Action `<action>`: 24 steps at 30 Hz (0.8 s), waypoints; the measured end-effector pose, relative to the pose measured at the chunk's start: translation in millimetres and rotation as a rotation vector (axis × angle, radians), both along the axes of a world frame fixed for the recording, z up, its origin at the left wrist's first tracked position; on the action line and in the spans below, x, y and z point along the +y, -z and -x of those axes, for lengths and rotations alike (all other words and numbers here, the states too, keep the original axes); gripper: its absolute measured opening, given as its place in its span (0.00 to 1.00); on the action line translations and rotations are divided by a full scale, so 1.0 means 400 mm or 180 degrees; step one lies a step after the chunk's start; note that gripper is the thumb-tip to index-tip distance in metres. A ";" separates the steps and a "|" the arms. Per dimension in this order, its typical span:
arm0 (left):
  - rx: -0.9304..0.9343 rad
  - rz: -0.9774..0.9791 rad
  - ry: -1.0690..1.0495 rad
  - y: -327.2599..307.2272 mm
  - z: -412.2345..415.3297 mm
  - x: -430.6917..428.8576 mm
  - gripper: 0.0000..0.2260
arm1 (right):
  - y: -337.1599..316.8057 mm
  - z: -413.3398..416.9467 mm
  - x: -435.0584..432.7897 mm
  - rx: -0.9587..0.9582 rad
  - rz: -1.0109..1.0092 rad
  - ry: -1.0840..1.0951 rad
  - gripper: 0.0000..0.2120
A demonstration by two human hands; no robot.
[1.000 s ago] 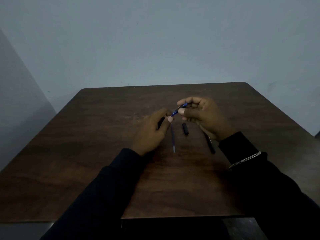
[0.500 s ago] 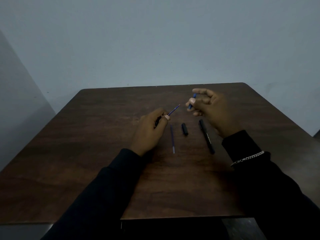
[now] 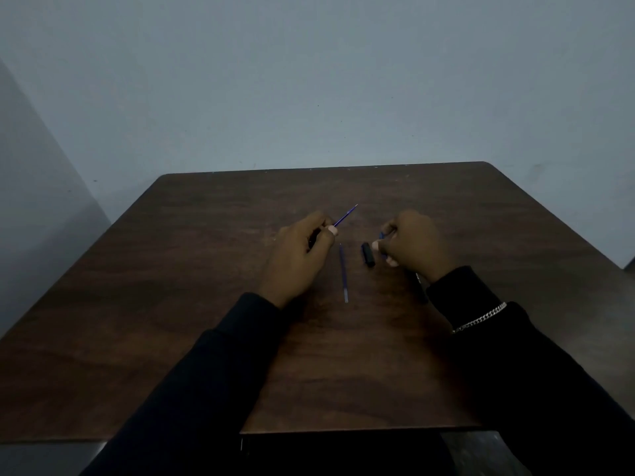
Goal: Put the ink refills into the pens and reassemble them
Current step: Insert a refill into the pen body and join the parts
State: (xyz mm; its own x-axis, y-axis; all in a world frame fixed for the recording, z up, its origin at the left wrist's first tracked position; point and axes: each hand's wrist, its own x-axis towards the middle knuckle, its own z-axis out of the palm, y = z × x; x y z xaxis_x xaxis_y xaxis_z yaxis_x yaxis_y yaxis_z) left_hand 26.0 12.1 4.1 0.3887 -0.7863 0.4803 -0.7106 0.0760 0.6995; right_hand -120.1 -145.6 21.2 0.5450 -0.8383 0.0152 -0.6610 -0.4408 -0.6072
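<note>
Pens and refills lie in parts near the middle of the brown wood-grain counter point(image 3: 192, 304), the largest item I see, set against a pale wall point(image 3: 309, 80). Both forearms reach in wearing dark sleeves point(image 3: 213, 365); a silver chain bracelet point(image 3: 480, 318) sits over the right cuff. I read the left hand point(image 3: 298, 255) as closed around a dark pen barrel, of which only a sliver shows in the fist; a blue refill point(image 3: 345, 216) projects from it, angled up and to the right, tip away from me. The right hand point(image 3: 412, 245) is curled low over the counter and pinched on a small blue part point(image 3: 382, 236); I cannot tell what part it is. The hands are apart. A black pen point(image 3: 420, 285) lies mostly hidden under the right wrist. A second blue refill point(image 3: 343, 272) lies flat on the counter between the hands, pointing away from me. A short black cap point(image 3: 368, 254) lies just beside the right fingertips, right of that refill.
</note>
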 end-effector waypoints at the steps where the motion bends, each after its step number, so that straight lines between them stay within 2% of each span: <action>1: 0.0001 0.0020 0.0005 0.000 0.000 0.001 0.10 | 0.003 -0.003 0.002 0.0017 0.0026 -0.0027 0.08; 14: -0.0029 -0.0004 -0.0014 -0.006 0.006 0.004 0.10 | -0.005 -0.019 0.040 0.0436 0.0115 0.0020 0.05; 18: -0.0020 0.0019 0.0002 -0.004 0.004 0.006 0.10 | -0.005 -0.015 0.048 0.0557 0.0273 0.0066 0.13; 24: -0.0007 0.0002 -0.0017 -0.001 0.001 0.003 0.10 | -0.009 -0.024 0.056 0.0653 0.0298 0.0094 0.15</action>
State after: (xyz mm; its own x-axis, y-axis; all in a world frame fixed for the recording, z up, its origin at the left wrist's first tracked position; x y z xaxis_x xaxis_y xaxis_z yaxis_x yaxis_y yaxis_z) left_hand 25.4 13.3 4.7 0.3919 -0.7839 0.4815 -0.7125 0.0725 0.6979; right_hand -110.4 -123.0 24.8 0.5199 -0.8541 -0.0149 -0.7799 -0.4674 -0.4162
